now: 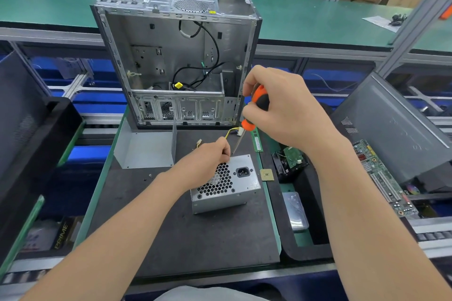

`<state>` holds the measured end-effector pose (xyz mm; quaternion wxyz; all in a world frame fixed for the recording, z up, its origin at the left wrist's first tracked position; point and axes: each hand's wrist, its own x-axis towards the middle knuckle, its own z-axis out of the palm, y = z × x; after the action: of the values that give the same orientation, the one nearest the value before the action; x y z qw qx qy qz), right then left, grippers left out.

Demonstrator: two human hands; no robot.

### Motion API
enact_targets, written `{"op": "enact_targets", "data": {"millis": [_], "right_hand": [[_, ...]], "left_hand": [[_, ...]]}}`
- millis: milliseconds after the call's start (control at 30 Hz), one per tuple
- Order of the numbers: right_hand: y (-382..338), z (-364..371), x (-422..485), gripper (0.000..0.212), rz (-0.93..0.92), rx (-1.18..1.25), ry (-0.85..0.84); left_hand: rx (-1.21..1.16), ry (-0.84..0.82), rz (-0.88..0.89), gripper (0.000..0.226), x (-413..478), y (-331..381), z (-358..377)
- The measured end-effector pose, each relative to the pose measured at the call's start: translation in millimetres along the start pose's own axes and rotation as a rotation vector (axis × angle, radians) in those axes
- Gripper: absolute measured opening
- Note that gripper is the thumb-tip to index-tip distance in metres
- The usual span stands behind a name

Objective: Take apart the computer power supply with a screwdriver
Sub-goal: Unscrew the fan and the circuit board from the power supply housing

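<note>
On the dark desk [171, 227] before the case [171, 56], your supply [242, 178] lies grille-up. Your right grip [281, 110] clamps the screwdriver [260, 95], tip at its far corner; your left grip [208, 159] rests curled there, hold unclear.

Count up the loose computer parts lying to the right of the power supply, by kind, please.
Slim green memory stick: 1
Square gold processor chip: 1
Black cooling fan: 1
Small green board atop the fan: 1
Silver hard drive: 1
Large green motherboard: 1
Total: 6
</note>
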<state>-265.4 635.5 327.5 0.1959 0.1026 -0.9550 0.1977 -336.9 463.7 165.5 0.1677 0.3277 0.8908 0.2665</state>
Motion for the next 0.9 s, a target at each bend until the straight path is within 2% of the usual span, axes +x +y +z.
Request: {"op": "enact_targets", "data": {"millis": [67,167,300,367,433,700,900], "right_hand": [[0,1,0,0.014,0.003,0.004,0.005],[0,1,1,0.013,0.006,0.010,0.024],[-1,1,2,0.012,0.002,0.009,0.034],[-1,2,3,0.012,0.001,0.015,0.029],[-3,5,4,0.012,-0.001,0.026,0.023],[-25,30,14,0.012,-0.056,0.092,0.008],[-42,52,19,0.013,-0.126,0.130,-0.040]], "left_hand": [[0.050,0.013,0.022,0.025,-1,1,1],[0.006,0.038,0.009,0.015,-2,0,2],[-0.234,0.159,-0.050,0.021,-1,-1,-5],[-0.391,0.246,-0.072,0.018,-3,-4,-10],[-0.448,0.316,-0.086,0.013,-7,-11,-13],[-0.418,0.561,-0.242,0.019,-46,-60,-7],[-0.337,0.561,-0.406,0.029,-88,-100,19]]}}
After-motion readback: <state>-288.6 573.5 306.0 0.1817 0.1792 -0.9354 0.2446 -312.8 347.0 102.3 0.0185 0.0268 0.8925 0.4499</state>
